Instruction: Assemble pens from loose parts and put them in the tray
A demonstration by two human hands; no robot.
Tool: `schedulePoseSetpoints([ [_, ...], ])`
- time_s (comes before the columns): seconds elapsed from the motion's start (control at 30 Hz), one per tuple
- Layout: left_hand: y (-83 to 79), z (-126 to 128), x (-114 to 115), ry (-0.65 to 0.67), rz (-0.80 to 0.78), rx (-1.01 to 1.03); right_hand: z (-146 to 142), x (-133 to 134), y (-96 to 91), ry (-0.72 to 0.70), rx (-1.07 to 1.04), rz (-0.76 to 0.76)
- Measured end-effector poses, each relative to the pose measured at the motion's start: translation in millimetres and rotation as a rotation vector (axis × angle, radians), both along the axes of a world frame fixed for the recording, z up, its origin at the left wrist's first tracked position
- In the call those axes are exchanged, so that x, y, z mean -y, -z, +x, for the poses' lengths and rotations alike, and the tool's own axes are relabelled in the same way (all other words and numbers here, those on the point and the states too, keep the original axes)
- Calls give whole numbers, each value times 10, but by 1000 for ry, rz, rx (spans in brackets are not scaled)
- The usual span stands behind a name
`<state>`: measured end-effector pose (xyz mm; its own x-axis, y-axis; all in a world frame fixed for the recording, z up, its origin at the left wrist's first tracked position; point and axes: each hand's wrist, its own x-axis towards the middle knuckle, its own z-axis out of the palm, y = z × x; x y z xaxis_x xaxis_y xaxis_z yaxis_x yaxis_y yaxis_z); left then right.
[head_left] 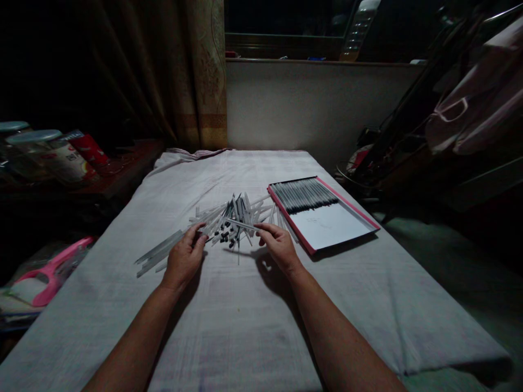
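Both hands are at the near edge of the pile of pens (233,216), mid-table on the white cloth (245,316). L hand (183,257) is palm down w/ fingers half curled and tips touching the pile's near-left side; can't tell if it grips anything. R hand (278,245) has thumb & fingertips pinched on one thin pen (243,224) that points left over the pile. Small black caps (224,236) lie between the hands. A few loose tubes (157,253) lie left of the L hand. Pink-edged tray (343,223) sits just right of the pile, w/ a row of pens (304,195) at its far end.
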<state>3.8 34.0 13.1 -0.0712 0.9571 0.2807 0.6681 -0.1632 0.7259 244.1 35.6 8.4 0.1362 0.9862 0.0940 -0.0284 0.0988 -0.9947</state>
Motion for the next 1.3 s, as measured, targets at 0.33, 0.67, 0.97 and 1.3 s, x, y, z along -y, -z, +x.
schedulePoseSetpoints([
  [0.33, -17, 139, 126, -47, -358, 1089, -115, 75, 12, -150, -41, -82],
  [0.67, -80, 178, 185, -101, -402, 1195, -210, 124, 43, -209, 12, -81],
  [0.97, -13, 203, 211, -3, -409, 1095, -207, 118, 149, -225, 148, -53],
  [1.3, 11, 249, 217, -87, -441, 1117, -244, 141, 236, -337, 295, 31],
])
